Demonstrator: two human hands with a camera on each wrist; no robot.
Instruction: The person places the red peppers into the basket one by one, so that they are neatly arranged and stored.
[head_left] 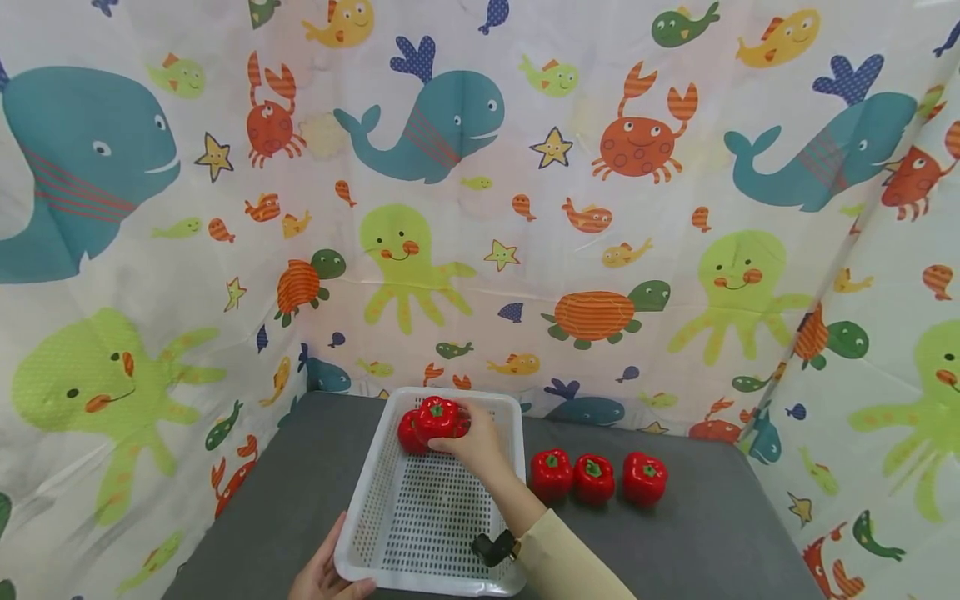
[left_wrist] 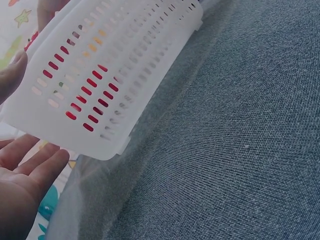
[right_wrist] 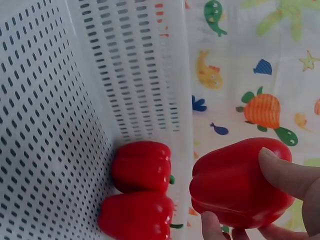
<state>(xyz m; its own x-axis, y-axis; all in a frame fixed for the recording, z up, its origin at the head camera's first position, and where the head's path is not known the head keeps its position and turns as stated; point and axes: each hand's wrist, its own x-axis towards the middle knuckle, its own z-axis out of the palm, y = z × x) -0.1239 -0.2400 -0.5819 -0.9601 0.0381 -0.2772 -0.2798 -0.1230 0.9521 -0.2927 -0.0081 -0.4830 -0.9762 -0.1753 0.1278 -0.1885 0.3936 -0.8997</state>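
My right hand [head_left: 477,442] grips a red bell pepper [right_wrist: 235,182] above the far end of a white perforated plastic basket [head_left: 364,487]. Thumb and fingers wrap the pepper's sides, and its green stem faces up in the head view. Inside the basket's far end, the right wrist view has two more red bell peppers, one [right_wrist: 142,166] beside the other [right_wrist: 137,215]; the held one partly covers them in the head view. At the near left corner of the basket, my left hand [head_left: 327,571] holds the wall, thumb on one side of the corner and fingers on the other.
To the right of the basket, three red bell peppers stand in a row on the dark grey table [head_left: 697,533]: one [head_left: 551,475], a second [head_left: 593,479] and a third [head_left: 644,479]. A curtain [head_left: 480,250] with sea animals hangs behind the table and along both sides.
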